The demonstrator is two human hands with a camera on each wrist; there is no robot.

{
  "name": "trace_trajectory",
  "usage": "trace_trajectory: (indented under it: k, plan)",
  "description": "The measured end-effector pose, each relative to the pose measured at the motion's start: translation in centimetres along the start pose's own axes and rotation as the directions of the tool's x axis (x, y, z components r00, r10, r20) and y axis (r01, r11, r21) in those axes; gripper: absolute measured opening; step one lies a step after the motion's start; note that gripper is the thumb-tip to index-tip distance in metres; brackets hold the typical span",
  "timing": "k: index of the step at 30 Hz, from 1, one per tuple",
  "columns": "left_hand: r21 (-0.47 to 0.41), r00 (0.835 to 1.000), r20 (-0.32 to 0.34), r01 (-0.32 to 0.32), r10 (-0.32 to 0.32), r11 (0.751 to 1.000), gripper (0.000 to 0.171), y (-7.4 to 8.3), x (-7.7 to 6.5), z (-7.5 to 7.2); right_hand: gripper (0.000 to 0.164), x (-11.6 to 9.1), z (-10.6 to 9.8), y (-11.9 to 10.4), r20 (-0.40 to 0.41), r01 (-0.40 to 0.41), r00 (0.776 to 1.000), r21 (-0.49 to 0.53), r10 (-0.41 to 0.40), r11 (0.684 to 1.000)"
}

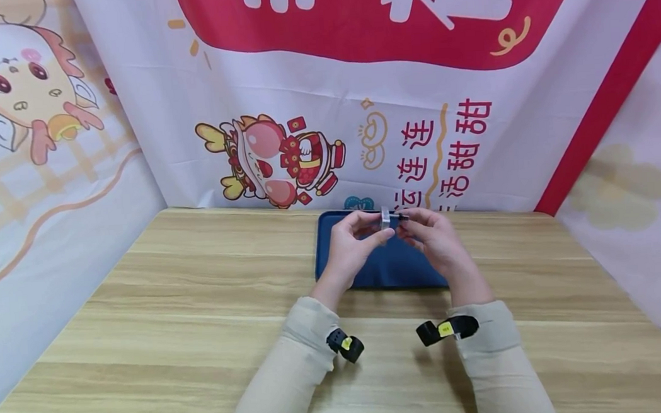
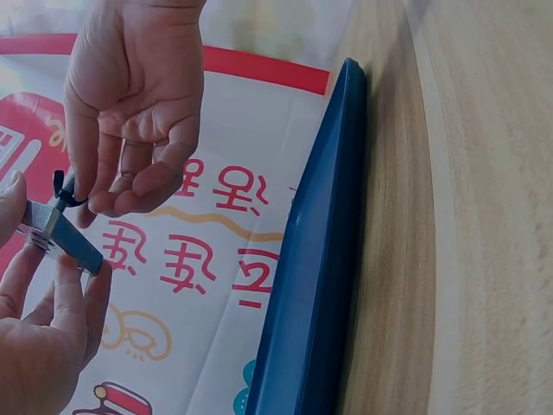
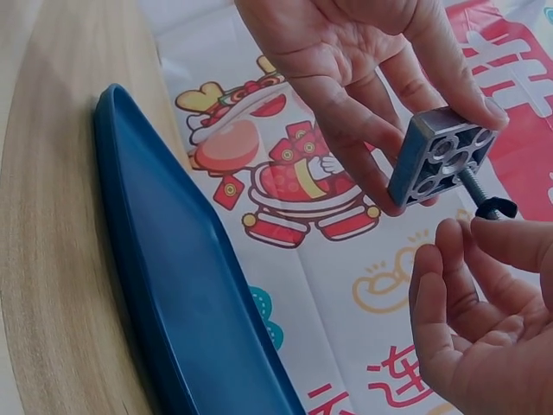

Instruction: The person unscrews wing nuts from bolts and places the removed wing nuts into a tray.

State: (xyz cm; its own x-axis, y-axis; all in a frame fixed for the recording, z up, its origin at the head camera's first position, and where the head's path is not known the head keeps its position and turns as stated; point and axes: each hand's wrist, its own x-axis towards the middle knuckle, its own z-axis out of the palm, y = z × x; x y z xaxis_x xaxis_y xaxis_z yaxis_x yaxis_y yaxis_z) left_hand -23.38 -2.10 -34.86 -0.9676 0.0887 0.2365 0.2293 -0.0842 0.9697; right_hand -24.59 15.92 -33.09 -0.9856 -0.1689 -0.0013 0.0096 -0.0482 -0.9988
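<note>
A square metal block (image 3: 413, 164) with round holes in its face is held by its edges between the thumb and fingers of my left hand (image 1: 351, 240). From one of its holes sticks the threaded shank of a thumb screw (image 3: 472, 185), whose winged head is black. My right hand (image 1: 431, 238) pinches that head at its fingertips, the other fingers loosely bent. Both hands are raised above a blue tray (image 1: 391, 269). In the left wrist view the block (image 2: 71, 240) is tilted, the black head beside the right fingertips.
The tray lies on a wood-grain table (image 1: 201, 328), near its back edge. Behind it hangs a white and red printed cloth (image 1: 311, 81), with more printed cloth on both sides. A black strap with a small device sits on each sleeve cuff (image 1: 309, 321).
</note>
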Motion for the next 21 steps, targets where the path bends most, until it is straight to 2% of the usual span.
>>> trace_trajectory:
  k: [4,8,16,21]
  plan:
    - [-0.003,1.0,0.003,-0.003,0.003,1.0,0.034,-0.03,0.04,0.01,0.013,0.04,0.07,-0.02,-0.03,-0.017,0.999,-0.003,0.017,1.0]
    - [-0.001,1.0,0.004,-0.003,0.003,1.0,0.035,-0.07,0.05,-0.02,0.018,0.08,-0.07,-0.08,-0.035,-0.029,0.999,0.039,0.031,0.999]
    - [0.011,1.0,-0.003,0.003,-0.003,1.0,0.035,-0.17,0.06,-0.12,0.023,0.02,-0.17,-0.23,0.022,-0.012,1.0,0.133,0.009,0.991]
    - [0.007,1.0,0.003,-0.007,0.007,1.0,0.035,-0.21,0.09,-0.12,0.019,-0.04,-0.13,-0.17,0.048,0.029,0.998,0.118,-0.035,0.993]
